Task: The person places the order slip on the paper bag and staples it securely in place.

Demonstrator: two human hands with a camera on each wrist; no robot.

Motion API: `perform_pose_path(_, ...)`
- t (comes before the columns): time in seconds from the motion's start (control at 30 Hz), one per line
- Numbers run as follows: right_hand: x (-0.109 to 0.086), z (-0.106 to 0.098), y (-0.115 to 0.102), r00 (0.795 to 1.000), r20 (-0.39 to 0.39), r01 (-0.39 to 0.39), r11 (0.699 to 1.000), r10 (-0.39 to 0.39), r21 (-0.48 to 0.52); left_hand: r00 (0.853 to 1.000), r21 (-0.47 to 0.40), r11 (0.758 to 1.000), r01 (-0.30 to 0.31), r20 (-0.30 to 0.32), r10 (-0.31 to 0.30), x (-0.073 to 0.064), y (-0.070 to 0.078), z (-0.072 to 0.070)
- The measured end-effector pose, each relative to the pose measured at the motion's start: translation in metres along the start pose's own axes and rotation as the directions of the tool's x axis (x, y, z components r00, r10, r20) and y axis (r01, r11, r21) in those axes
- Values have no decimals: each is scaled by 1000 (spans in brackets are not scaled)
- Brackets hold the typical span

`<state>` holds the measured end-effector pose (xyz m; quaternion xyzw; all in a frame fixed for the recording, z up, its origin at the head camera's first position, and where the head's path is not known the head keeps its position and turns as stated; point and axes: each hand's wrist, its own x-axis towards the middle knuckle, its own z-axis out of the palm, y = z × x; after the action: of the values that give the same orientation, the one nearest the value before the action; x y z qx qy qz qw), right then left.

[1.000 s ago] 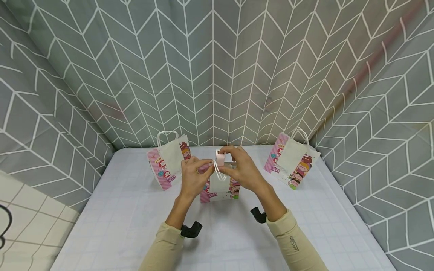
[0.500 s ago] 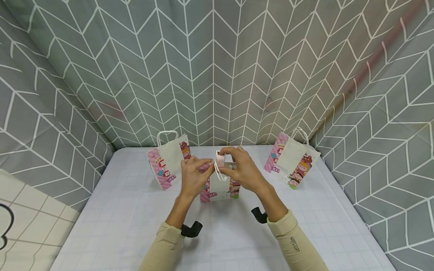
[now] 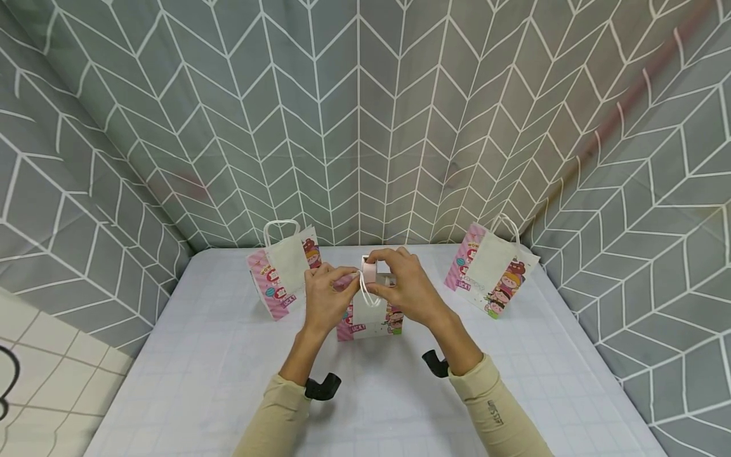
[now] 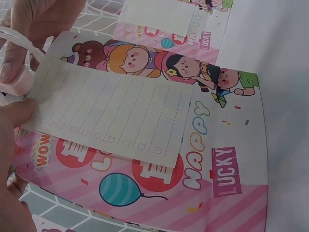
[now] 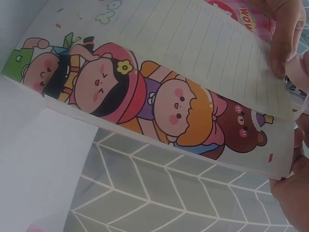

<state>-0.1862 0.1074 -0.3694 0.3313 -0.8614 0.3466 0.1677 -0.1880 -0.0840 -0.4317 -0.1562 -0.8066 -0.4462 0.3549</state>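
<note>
A white-and-pink paper gift bag (image 3: pixel 372 327) with cartoon figures stands at the table's middle, a lined paper sheet (image 4: pixel 111 113) with small checkboxes lying against its front. My left hand (image 3: pixel 327 295) pinches the sheet and the bag's top edge near the white cord handle (image 3: pixel 368 295). Between thumb and forefinger, my right hand (image 3: pixel 412 285) holds a small pink stapler (image 3: pixel 369 271) at the top edge beside the left fingertips. In the right wrist view, the left thumb (image 5: pixel 280 63) lies on the sheet next to the stapler (image 5: pixel 300 72). Fingers behind the bag are mostly hidden.
One matching bag (image 3: pixel 288 270) stands at the back left, and another (image 3: pixel 491 270) at the back right; each has a pale sheet on its front. A white cloth covers the table (image 3: pixel 217 355). Grey patterned curtains (image 3: pixel 342 127) enclose the back and sides.
The stapler in my right hand has shifted very slightly left and down along the top edge. My left hand and the bags stay in place.
</note>
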Motion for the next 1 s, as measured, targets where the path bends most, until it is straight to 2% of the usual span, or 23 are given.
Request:
perform_pose_path(0.13,0,0,1,1000,9,-5,1000,6,-10,1000,-11,1000,11,4,-11,0,0,-1)
perform_pose_path(0.33,0,0,1,998,31,-57,997,59,-58,999,-26,999,35,23,-35,0,1,-2)
perform_pose_path(0.6,-2,1,2,994,49,-92,994,95,-63,999,-37,999,35,33,-34,0,1,-2)
perform_pose_path(0.83,-3,3,3,995,0,-97,995,97,-16,999,-45,998,42,37,-40,0,1,-2)
perform_pose_path(1.0,-2,5,1,994,-26,-108,994,108,-29,999,-46,998,33,43,-31,0,2,-3)
